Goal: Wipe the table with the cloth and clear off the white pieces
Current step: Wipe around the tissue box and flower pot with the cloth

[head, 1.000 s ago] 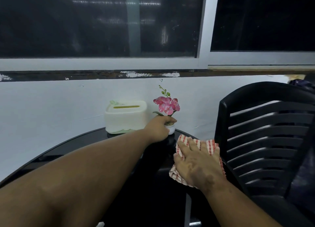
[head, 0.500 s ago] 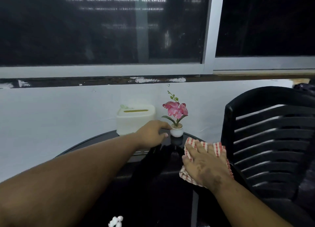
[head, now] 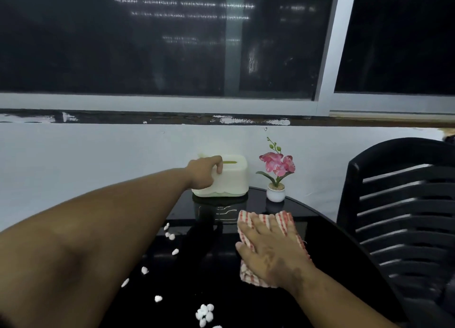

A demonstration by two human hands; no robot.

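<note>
Nearest the camera, a cluster of white pieces (head: 204, 314) lies on the glossy black table (head: 246, 303), partly cut off by the lower frame edge. More of the same small, pebble-like bits trail away up the left side, 1 at (head: 158, 298), others at (head: 144, 270) and (head: 175, 251), with 2 or 3 more beyond near the left forearm. Some may lie hidden under that arm; this cannot be told.

To the right, the right hand (head: 268, 249) lies flat, fingers spread, pressing down on the cloth (head: 283, 223). The cloth is red-and-white striped, rumpled, and lies on the table's right half; most of it is covered by the hand, with only its far edge and a near corner showing.

Farther off, the left arm reaches across to a cream tissue box (head: 231, 177) with a pale green base and a green slot on top. The left hand (head: 203, 174) grips the box's near left top corner, fingers curled over the edge. No writing or brand can be read on the box or anywhere else.

Just right of the box stands a small white pot with a pink artificial orchid (head: 277, 172). A black slatted plastic chair (head: 403, 204) stands at the right, cut off by the frame. Behind all is a white wall and dark window glass showing blurred light reflections.
</note>
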